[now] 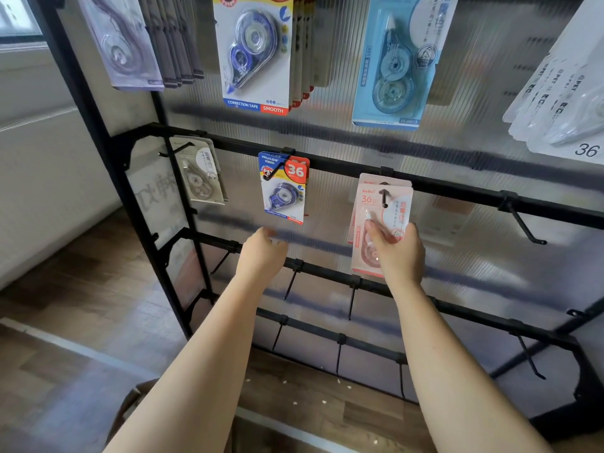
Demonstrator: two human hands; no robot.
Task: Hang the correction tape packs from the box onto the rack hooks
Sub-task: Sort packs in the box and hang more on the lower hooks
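Letting go too soon looks like the main risk: the right hand (400, 253) pinches the lower half of a pale pink card-backed correction tape pack (380, 223), thumb across its clear blister, and the pack's punched hole already sits over the black metal hook (384, 198), with at least one more pink pack behind it. If the hole has only caught the hook's upturned tip, the stiff, slick card could tip forward and slide off toward the brown wood-grain floor (81, 289). A push at an angle might also bend the thin card or tear its hanger slot. The left hand (261, 253) hangs free with fingers loosely curled and holding nothing, just below a blue-and-red carded pack marked 36 (285, 188); a careless brush could set that one swinging on its slim peg. The black metal rack (457, 189) is made of square bars in front of a ribbed translucent plastic panel, and its bare angled pegs jut out at forearm level, an easy snag. Only a corner of the brown cardboard box (130, 403) shows between the arms.
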